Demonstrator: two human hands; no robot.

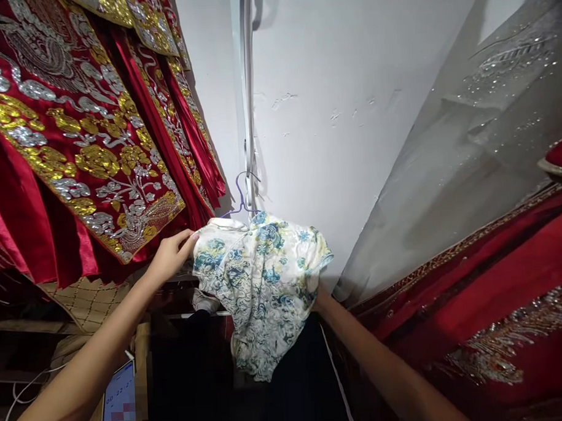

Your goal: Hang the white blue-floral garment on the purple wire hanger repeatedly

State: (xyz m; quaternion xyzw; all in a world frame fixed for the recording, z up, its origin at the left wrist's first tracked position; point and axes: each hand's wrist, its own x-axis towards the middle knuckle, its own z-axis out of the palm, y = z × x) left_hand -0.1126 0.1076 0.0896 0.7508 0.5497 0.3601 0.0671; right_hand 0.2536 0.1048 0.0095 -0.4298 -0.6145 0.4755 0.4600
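A white short-sleeved blouse (260, 285) with a blue, green and yellow floral print hangs in front of me. It is on a thin purple hanger (242, 196), whose hook sits at a pale vertical pole (247, 83). My left hand (174, 256) pinches the blouse at its left shoulder, thumb and fingers closed on the cloth. On the other side, my right hand (319, 296) reaches behind or inside the garment below the right sleeve. The cloth covers its fingers, so their grip does not show.
Red garments with gold and silver embroidery (98, 137) hang at the left. A sheer glittery white fabric (444, 143) and a red beaded garment (505, 301) stand at the right. A phone (119, 394) showing a timer lies lower left, near a white cable (20, 391).
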